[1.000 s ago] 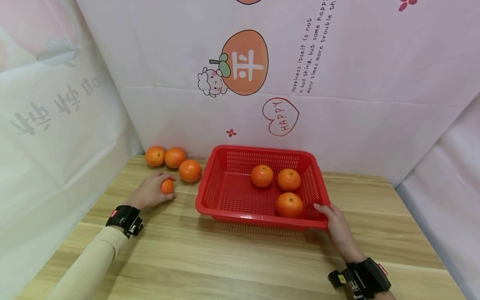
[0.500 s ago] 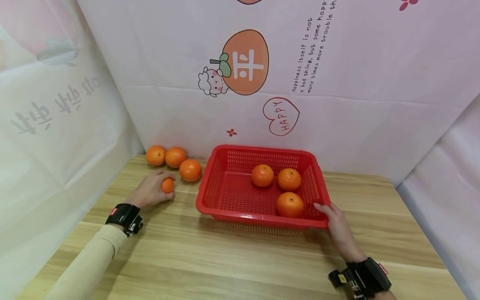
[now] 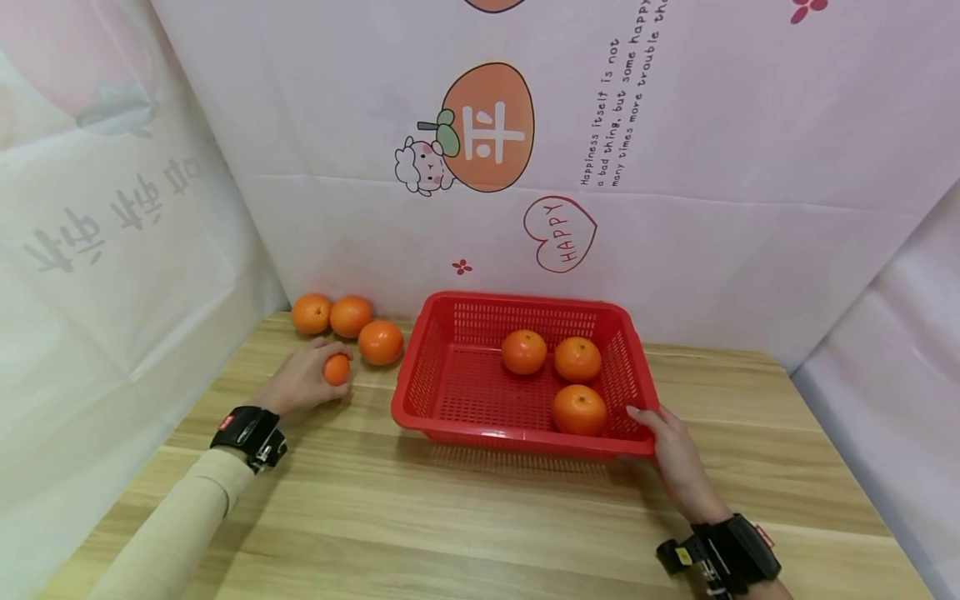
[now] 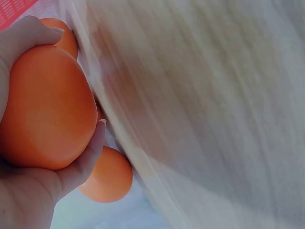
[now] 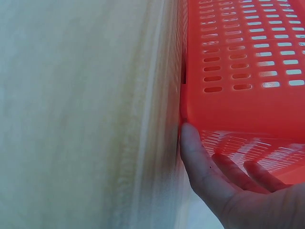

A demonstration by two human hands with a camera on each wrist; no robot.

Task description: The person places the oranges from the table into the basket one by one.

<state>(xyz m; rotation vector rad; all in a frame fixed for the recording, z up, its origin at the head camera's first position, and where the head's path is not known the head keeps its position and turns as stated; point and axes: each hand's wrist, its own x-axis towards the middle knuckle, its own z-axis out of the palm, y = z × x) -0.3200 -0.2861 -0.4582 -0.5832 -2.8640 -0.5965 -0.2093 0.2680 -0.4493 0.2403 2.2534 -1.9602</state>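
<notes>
My left hand (image 3: pixel 306 379) grips an orange (image 3: pixel 337 369), its thumb and fingers curled round the fruit. In the left wrist view that orange (image 4: pixel 50 107) fills the palm, with a fingertip and the thumb tip showing at its edge. At the basket's near right corner, my right hand (image 3: pixel 681 458) holds the red plastic basket (image 3: pixel 480 434), thumb over the rim. The right wrist view shows its fingers (image 5: pixel 202 164) against the outside of the perforated wall. Inside the basket sit three oranges: one at the back (image 3: pixel 524 352), another to its right (image 3: pixel 577 359), the third in front (image 3: pixel 580 410).
Just beyond my left hand, three more oranges lie on the wooden table (image 3: pixel 465 533): one far left (image 3: pixel 311 314), one beside it (image 3: pixel 351 317), one nearer the basket (image 3: pixel 381 342). A white printed cloth (image 3: pixel 675 258) hangs behind the table, with more white cloth at both sides.
</notes>
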